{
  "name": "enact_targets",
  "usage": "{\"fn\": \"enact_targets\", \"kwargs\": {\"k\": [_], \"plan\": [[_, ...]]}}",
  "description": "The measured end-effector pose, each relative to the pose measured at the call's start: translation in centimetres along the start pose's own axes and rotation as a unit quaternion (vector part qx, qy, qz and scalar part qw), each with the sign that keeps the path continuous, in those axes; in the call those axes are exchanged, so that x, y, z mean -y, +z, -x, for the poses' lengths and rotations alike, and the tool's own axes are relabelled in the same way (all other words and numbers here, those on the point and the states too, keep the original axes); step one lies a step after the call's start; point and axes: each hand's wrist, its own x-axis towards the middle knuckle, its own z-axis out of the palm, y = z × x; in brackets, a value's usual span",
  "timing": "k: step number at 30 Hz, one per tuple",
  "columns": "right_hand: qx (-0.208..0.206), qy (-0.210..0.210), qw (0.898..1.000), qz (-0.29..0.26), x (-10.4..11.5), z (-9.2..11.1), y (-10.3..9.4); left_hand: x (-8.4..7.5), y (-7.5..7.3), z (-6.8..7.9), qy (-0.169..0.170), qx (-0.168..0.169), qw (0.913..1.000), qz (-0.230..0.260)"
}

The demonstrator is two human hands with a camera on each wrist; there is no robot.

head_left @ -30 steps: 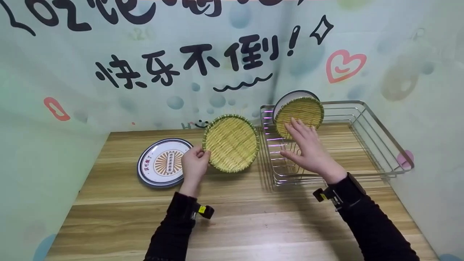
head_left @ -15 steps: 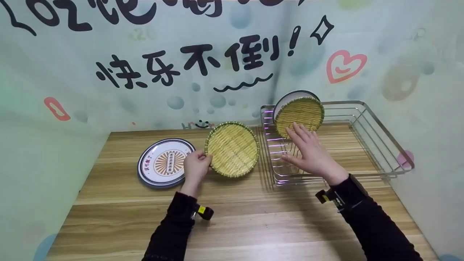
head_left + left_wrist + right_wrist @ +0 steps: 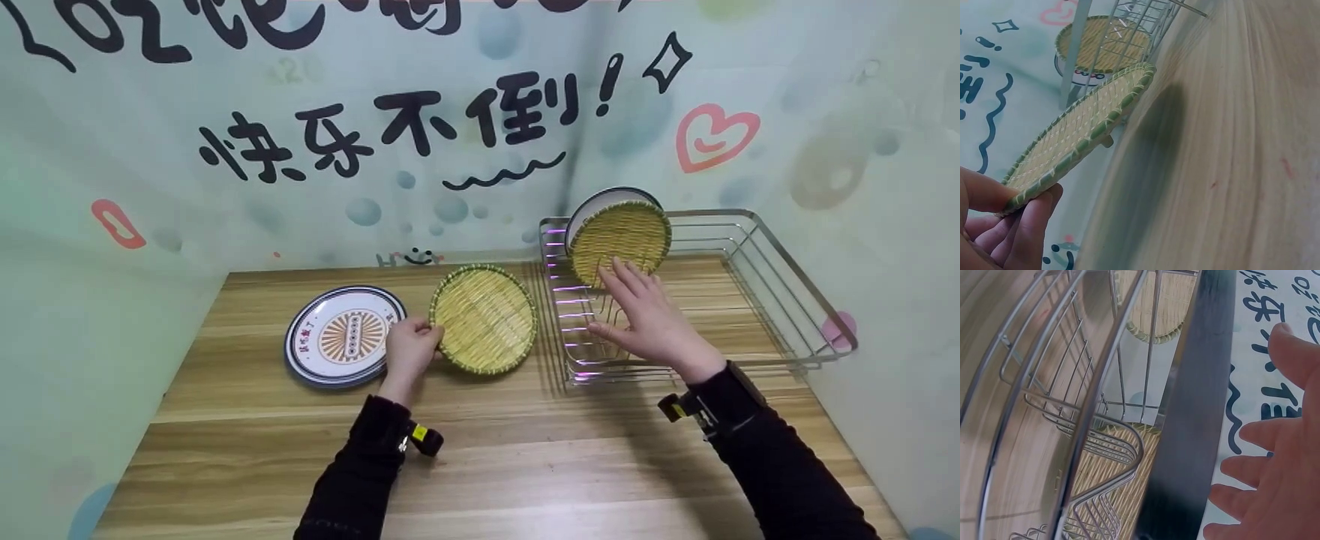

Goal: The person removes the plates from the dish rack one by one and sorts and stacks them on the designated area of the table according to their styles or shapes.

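Observation:
My left hand (image 3: 410, 346) pinches the left rim of a round woven bamboo tray (image 3: 484, 319) with a green edge. In the left wrist view the tray (image 3: 1081, 132) tilts above the table, its shadow falling below, with the thumb on top and fingers (image 3: 1030, 230) underneath. A second bamboo tray (image 3: 619, 236) leans upright in the wire dish rack (image 3: 795, 270), in front of a white plate (image 3: 611, 196). Over the rack's left part, my right hand (image 3: 651, 321) spreads its fingers, overlapping that tray's lower edge in the head view. No object shows in this hand (image 3: 1280, 455).
A white plate (image 3: 351, 337) with a blue rim and orange sunburst print lies to the left of my left hand. The wooden table (image 3: 525, 465) meets a printed backdrop (image 3: 300, 217) behind and pale walls at both sides.
The bamboo tray in my left hand has come down toward the table and slightly right. My right hand has drawn back a little from the tray in the rack, fingers still spread.

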Motion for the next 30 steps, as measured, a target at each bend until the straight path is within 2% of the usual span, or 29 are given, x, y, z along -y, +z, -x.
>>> {"fn": "enact_targets", "kwargs": {"k": [7, 13, 21, 30], "plan": [[0.004, 0.002, 1.0, 0.005, -0.1, 0.0, -0.1, 0.3, 0.3, -0.2, -0.04, -0.001, 0.9989, 0.025], [0.006, -0.002, 1.0, 0.016, -0.2, 0.1, -0.3, 0.4, 0.4, -0.3, -0.065, 0.0, 0.9979, 0.006], [0.018, 0.006, 0.999, 0.028, -0.2, -0.1, -1.3, 1.0, 0.7, -0.8, -0.068, 0.009, 0.9976, -0.012], [0.014, 0.005, 1.0, 0.026, -0.2, -0.1, -1.6, 1.1, 0.7, -0.9, -0.085, 0.022, 0.996, 0.016]]}}
